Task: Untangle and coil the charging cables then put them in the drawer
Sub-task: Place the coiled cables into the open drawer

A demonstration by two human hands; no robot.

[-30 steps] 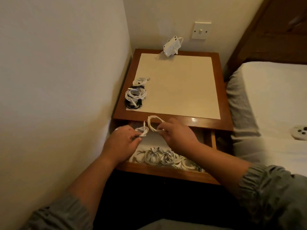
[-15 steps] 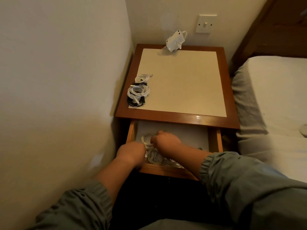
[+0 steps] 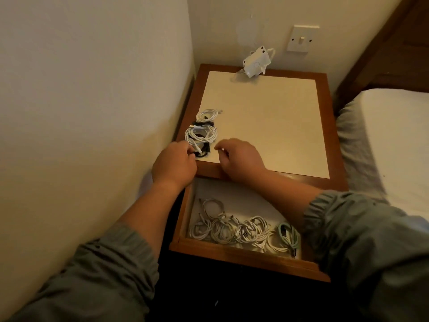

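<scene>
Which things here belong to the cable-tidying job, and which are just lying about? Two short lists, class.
Job: tabletop cables; coiled cables in the drawer; left hand at the tabletop cables; right hand beside them.
Lying about: white adapter; wall switch; bed.

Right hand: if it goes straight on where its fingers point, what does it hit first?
Most likely the stacked cable coils on the tabletop, just beyond the right hand; how high the hand rides is unclear.
</scene>
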